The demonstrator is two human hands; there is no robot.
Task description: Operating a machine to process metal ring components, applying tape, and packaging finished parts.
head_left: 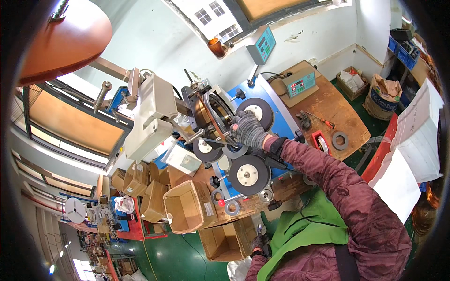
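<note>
A toroid winding machine (218,112) stands on a blue plate (281,117), with an upright metal ring and several black rollers with white hubs. My right hand (251,130), in a grey knit glove, reaches to the ring's near side, fingers curled down between it and a black roller (260,112). Whatever those fingers hold is hidden. Just below lies a grey ring core (234,151) between the rollers. My left hand (258,242), also gloved, is low by the green apron (304,225), closed round a small metal-tipped tool (259,228) whose kind I cannot make out.
Cardboard boxes (190,206) stand at the bench's near left edge. A control box (300,84), orange-handled screwdriver (328,124), red tape dispenser (321,143) and loose grey ring (340,140) sit on the wooden bench (351,126). A beige machine arm (152,117) rises left; an orange disc (65,37) hangs above.
</note>
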